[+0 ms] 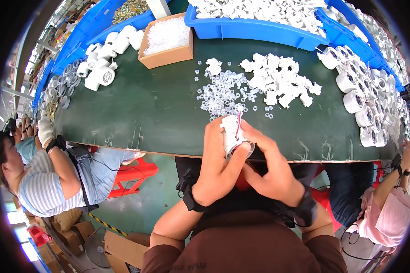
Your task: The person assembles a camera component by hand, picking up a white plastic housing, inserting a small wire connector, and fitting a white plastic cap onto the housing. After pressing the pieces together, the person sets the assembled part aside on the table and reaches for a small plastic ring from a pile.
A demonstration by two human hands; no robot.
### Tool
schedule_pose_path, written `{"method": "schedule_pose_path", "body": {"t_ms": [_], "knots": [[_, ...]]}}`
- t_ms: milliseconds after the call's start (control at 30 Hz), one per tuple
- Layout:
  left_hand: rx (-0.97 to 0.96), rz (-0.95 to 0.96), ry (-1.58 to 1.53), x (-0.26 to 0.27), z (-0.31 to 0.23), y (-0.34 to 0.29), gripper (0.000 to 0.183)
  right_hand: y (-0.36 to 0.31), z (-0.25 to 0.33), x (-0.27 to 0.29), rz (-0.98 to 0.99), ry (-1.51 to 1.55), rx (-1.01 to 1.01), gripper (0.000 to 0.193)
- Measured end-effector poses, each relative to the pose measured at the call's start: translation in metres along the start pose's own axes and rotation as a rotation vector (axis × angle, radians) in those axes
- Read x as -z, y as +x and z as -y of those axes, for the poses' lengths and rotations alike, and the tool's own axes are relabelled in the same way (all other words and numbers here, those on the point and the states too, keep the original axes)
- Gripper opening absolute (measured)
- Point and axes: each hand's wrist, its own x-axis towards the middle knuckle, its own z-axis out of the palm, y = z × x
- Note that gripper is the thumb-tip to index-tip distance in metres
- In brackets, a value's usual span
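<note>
Between my two hands, just over the table's front edge, is a white plastic cylindrical housing with thin dark and red wires along its upper side. My left hand is closed round its left side, the thumb laid across its near end. Fingers of my right hand curl against the other side; some fingertips are hidden. Beyond the hands lies a loose pile of small clear plastic rings. To its right is a heap of white moulded plastic pieces.
An open cardboard box of clear pieces stands at the back. Blue bins line the far side. White cylindrical housings are stacked at right, others at left. Co-workers sit on both sides; a red stool is at left.
</note>
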Motion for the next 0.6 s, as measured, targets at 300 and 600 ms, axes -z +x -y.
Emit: {"method": "schedule_pose_path", "body": {"t_ms": [300,600], "knots": [[-0.226,0.027,0.308,0.000,-0.010,0.007,0.047,0.026,0.031,0.036,-0.042,0.426,-0.290,0.011],[-0.096,-0.138,0.280,-0.007,-0.012,0.010,0.018,0.011,0.017,0.021,-0.161,0.071,-0.133,0.013]]}}
